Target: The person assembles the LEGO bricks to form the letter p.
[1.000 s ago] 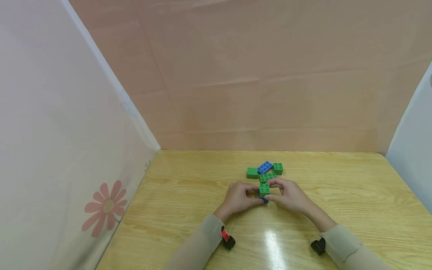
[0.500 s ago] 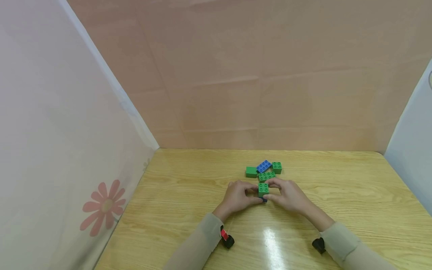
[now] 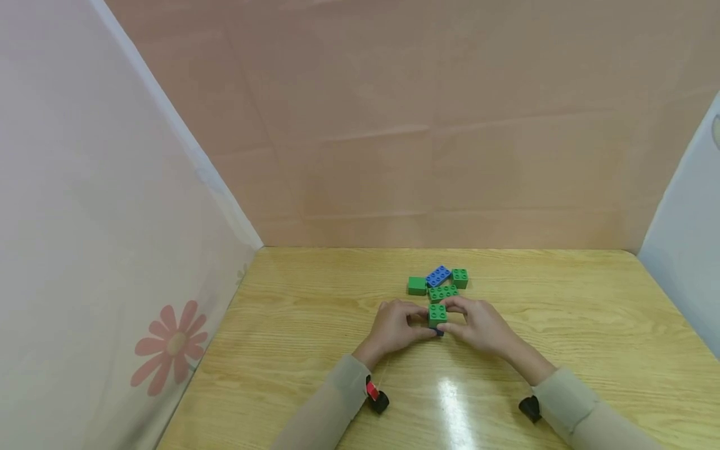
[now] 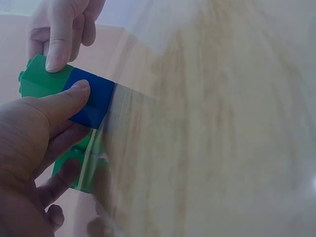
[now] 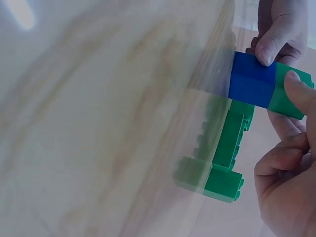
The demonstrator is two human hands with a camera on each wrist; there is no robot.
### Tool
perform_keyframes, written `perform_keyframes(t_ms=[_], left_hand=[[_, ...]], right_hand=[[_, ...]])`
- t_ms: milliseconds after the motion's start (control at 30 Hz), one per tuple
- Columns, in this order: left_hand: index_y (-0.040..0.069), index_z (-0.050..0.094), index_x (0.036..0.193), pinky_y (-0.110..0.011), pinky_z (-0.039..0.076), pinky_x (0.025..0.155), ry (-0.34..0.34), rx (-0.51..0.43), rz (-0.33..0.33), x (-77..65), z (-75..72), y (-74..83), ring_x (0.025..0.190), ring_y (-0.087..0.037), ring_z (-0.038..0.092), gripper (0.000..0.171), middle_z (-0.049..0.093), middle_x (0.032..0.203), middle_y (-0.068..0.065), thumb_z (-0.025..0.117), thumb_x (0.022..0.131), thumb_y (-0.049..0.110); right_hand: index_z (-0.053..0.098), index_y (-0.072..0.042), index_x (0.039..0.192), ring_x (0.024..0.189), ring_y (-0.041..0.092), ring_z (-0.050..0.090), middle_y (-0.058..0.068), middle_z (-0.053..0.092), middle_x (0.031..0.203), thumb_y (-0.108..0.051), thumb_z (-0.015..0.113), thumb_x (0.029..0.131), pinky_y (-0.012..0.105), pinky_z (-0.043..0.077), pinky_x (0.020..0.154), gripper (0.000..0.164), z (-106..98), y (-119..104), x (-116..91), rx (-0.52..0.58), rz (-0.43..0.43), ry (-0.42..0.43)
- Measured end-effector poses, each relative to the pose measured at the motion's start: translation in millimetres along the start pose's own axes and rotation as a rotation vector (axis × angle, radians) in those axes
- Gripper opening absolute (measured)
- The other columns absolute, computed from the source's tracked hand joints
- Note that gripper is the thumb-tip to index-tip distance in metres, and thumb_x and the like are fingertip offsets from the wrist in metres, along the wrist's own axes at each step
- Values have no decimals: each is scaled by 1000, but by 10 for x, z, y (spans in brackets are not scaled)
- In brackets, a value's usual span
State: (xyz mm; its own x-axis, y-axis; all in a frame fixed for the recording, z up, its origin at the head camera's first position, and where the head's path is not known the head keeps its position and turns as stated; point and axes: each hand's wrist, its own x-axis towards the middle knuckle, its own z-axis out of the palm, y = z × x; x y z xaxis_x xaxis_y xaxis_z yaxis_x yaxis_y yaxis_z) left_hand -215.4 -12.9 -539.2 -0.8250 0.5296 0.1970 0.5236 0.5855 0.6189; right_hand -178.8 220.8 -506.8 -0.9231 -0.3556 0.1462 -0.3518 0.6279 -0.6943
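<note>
A square green brick (image 3: 437,315) with studs facing up sits on top of a blue brick (image 4: 102,101), and the two form a short stack standing on the table. My left hand (image 3: 394,328) grips the blue brick low down, its thumb on the near face. From the other side my right hand (image 3: 480,325) pinches the green brick between thumb and fingers. In the right wrist view, the two bricks meet flush, with no visible gap. Fingers cover part of both bricks, and the head view shows only a small corner of the blue one.
Just behind the stack lie a long green brick (image 3: 443,293), a blue brick with studs up (image 3: 438,276), a square green brick (image 3: 459,278) and a smooth-looking green block (image 3: 417,286). The wooden table (image 3: 315,300) meets a draped backdrop (image 3: 360,187) behind.
Both hands keep the same hold on the two bricks. The whole head view has shifted slightly; no brick visibly moves against the others.
</note>
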Motion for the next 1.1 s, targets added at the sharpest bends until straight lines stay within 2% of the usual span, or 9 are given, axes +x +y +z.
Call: perform_keyframes(t_ms=[133,200,333,433,500,567,633,867,1100], left_hand=[[30,80,119,-34,34,90,-6,1,-5,11,2,-6,90,2,56,42,72,108,25,85,84,52],[30,80,119,-35,35,91,-9,2,-2,20,3,-12,91,3,56,42,72,109,26,85,84,52],[31,80,120,-36,35,91,-17,-9,-6,26,6,-24,92,3,56,42,70,109,28,85,84,53],[32,79,120,-35,35,91,-30,-22,-21,24,11,-28,90,3,55,42,70,110,29,85,84,52],[31,79,121,-35,36,91,-35,-27,-28,20,12,-24,90,4,55,42,69,111,29,85,84,52],[31,79,121,-36,36,91,-38,-26,-30,17,9,-13,90,3,55,42,70,111,28,85,84,51],[31,79,120,-36,36,91,-35,-22,-30,12,4,-2,88,2,54,42,70,111,28,85,84,51],[34,78,119,-34,34,86,-36,-25,-38,1,-7,13,82,0,53,42,68,107,30,86,83,53],[38,76,119,-33,36,86,-22,-67,-22,26,-23,46,85,-1,58,41,67,108,32,86,82,54]], right_hand=[[68,-9,130,56,6,45,20,71,124,-38,80,93,28,44,59,48,-7,21,2,4,56,-13],[68,-12,130,72,10,58,18,71,125,-43,79,92,33,49,68,50,-19,30,5,-3,82,-16],[67,-14,132,96,22,66,15,70,128,-42,82,90,43,51,79,52,-67,35,16,7,73,-45],[67,-14,133,87,21,66,13,69,130,-23,84,88,42,52,75,49,-126,39,25,40,42,-81],[66,-15,134,76,13,63,9,68,132,-12,82,87,37,51,73,50,-167,51,32,45,26,-99],[66,-15,135,58,8,48,7,68,133,-4,79,85,34,47,65,53,-208,65,42,57,19,-105],[66,-15,135,63,4,48,4,69,132,-4,80,85,33,45,72,52,-238,89,57,46,2,-87],[65,-11,136,49,7,29,7,66,134,-9,81,89,27,34,47,50,-295,172,127,70,44,-61],[64,-10,139,48,7,29,10,66,134,-15,82,90,26,33,44,52,-303,276,215,64,60,-46]])
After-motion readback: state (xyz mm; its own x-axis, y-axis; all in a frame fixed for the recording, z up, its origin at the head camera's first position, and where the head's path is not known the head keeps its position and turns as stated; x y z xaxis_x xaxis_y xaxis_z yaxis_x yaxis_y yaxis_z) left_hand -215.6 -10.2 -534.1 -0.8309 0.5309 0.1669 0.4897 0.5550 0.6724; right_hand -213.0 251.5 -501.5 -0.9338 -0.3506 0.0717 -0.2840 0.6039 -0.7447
